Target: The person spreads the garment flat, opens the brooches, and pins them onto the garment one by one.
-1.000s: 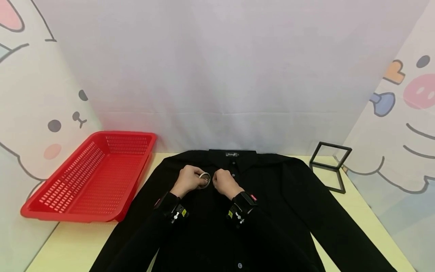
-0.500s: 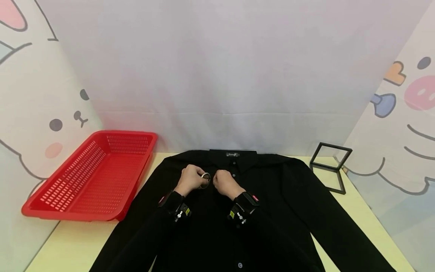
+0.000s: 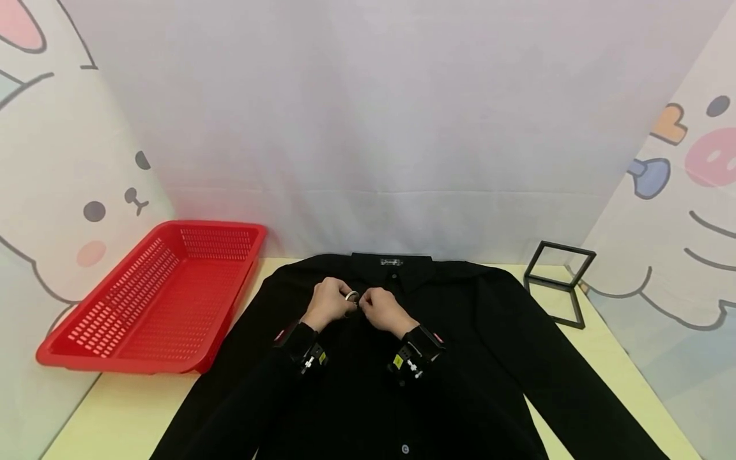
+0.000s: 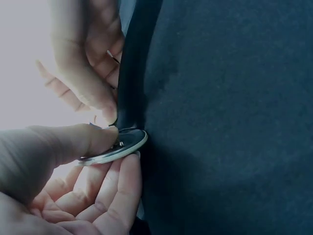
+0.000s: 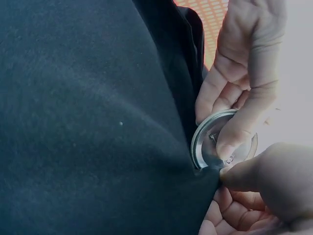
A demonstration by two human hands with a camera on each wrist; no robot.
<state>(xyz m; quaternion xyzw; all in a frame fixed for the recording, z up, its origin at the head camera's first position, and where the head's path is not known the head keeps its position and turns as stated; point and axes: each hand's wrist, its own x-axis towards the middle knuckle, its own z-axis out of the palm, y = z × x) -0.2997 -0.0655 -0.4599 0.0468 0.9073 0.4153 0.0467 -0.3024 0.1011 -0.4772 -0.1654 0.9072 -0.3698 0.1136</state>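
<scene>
A black button-up shirt (image 3: pixel 448 345) lies spread out, its collar at the far side. My left hand (image 3: pixel 329 301) pinches a round pin-back badge (image 5: pixel 204 142) between thumb and fingers. The badge's metal back and pin fittings face the thumb in the right wrist view. Beside it, my right hand (image 3: pixel 385 311) pinches a fold of the shirt front between thumb and fingers. In the left wrist view the badge's edge (image 4: pixel 142 140) meets the cloth at this fold. Whether the pin passes through the fabric cannot be told.
On the left, a red plastic basket (image 3: pixel 257 255) with slotted walls stands on the pale yellow table (image 3: pixel 129 409). A black folding frame stand (image 3: pixel 543 279) sits at the back right. White cloth with cartoon prints (image 3: pixel 707 255) surrounds the table at the back and sides.
My left hand has shifted slightly to the right, bringing the badge up to my right hand. The badge has turned and shows less of its round back. The right hand keeps its hold.
</scene>
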